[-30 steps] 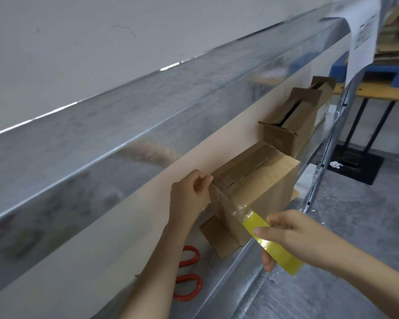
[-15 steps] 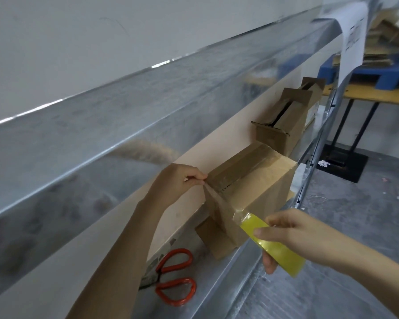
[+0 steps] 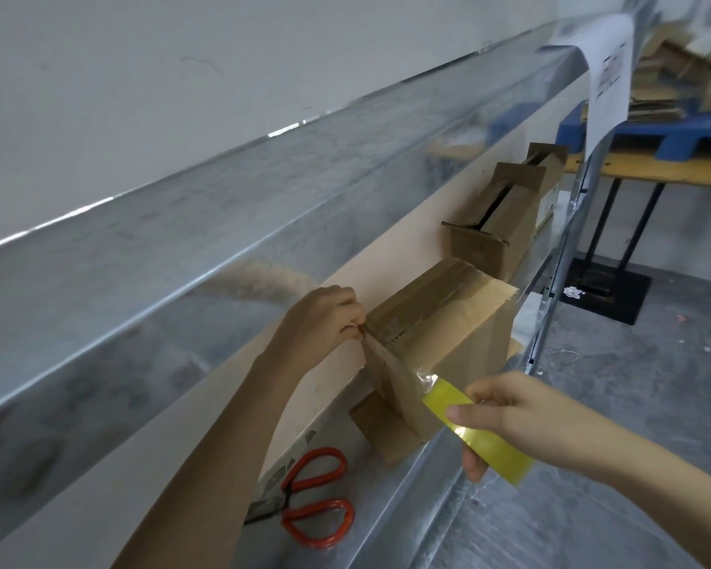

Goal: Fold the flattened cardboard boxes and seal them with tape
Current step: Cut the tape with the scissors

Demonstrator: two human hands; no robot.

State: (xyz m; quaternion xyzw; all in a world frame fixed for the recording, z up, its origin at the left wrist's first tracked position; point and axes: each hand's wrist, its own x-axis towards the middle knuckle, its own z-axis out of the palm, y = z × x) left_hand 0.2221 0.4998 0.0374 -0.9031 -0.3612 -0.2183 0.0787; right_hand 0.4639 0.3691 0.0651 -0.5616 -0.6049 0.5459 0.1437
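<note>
scissors [image 3: 317,498] lying on shelf [image 3: 407,507] at left, handy for the cut | left hand [image 3: 321,322] pinching tape strip [image 3: 423,377] end at box [image 3: 448,334] top edge, anchoring it | box sitting on shelf against wall | right hand [image 3: 522,412] gripping yellow tape roll [image 3: 477,431], pulling strip taut

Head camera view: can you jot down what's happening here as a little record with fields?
Box: brown cardboard box on the metal shelf
Left hand: pinches the clear tape at the box's top edge
Right hand: grips the yellow tape roll, tape stretched to the box
Nearby: red-handled scissors on the shelf; second cardboard box behind, flaps apart
</note>
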